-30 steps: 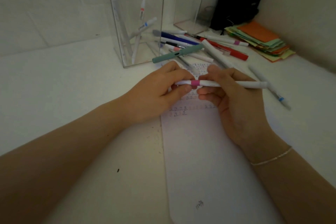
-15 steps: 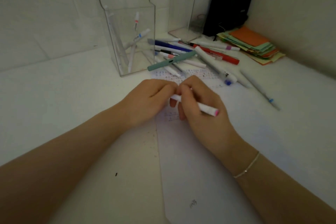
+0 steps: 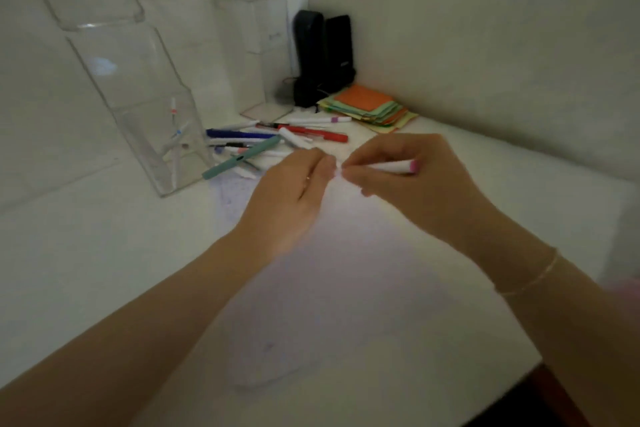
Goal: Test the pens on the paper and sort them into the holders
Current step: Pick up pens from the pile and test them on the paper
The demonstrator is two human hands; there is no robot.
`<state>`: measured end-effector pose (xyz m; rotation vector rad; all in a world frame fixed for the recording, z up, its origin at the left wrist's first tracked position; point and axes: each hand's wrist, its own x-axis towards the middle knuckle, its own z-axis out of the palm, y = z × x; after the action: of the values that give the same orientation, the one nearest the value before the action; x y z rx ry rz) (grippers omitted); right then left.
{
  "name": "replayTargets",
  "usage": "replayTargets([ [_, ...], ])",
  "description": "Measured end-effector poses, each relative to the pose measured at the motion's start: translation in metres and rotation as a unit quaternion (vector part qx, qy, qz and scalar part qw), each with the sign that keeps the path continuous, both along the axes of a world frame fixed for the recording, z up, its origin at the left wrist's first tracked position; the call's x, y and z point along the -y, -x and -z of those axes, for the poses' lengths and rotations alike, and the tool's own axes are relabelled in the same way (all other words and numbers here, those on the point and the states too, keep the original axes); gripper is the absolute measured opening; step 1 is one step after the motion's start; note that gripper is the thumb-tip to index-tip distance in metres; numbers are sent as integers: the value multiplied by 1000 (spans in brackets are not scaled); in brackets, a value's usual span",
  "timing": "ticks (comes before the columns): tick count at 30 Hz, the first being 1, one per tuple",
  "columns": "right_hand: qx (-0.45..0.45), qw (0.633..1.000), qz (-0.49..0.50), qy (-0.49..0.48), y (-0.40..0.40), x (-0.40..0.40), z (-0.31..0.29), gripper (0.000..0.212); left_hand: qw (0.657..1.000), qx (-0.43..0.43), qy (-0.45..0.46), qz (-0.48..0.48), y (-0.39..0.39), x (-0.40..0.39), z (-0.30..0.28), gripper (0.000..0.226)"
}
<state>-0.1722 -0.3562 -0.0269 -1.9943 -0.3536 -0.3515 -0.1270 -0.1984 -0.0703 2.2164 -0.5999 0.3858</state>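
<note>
Hands lifted off paper, right hand gripping pink-ended pen horizontal, left hand pinching its tip

Nothing legible — scribbles on the paper and the speaker's mark are blurred.

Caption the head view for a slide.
Right hand holds a pink-ended white pen above the paper, left hand at its tip.
</note>
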Motion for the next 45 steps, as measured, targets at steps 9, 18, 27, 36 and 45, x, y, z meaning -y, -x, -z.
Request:
replayTargets([
  [9, 150, 867, 470, -68, 119, 187, 45, 21, 968, 13, -154, 199, 42, 152, 26, 24],
  [18, -338, 830, 424, 133, 176, 228, 229, 18, 953, 68, -229, 189, 56, 192, 48, 47],
  [27, -390, 819, 421, 22, 164, 242, 256, 18, 947, 75, -252, 184, 63, 190, 44, 41],
  [36, 162, 877, 434, -122, 99, 162, 26, 24, 980, 33, -119, 154, 37, 133, 11, 24],
  [45, -26, 986, 79, 147, -18, -22, -7, 19, 987, 5, -93, -129, -10, -35, 14, 17],
])
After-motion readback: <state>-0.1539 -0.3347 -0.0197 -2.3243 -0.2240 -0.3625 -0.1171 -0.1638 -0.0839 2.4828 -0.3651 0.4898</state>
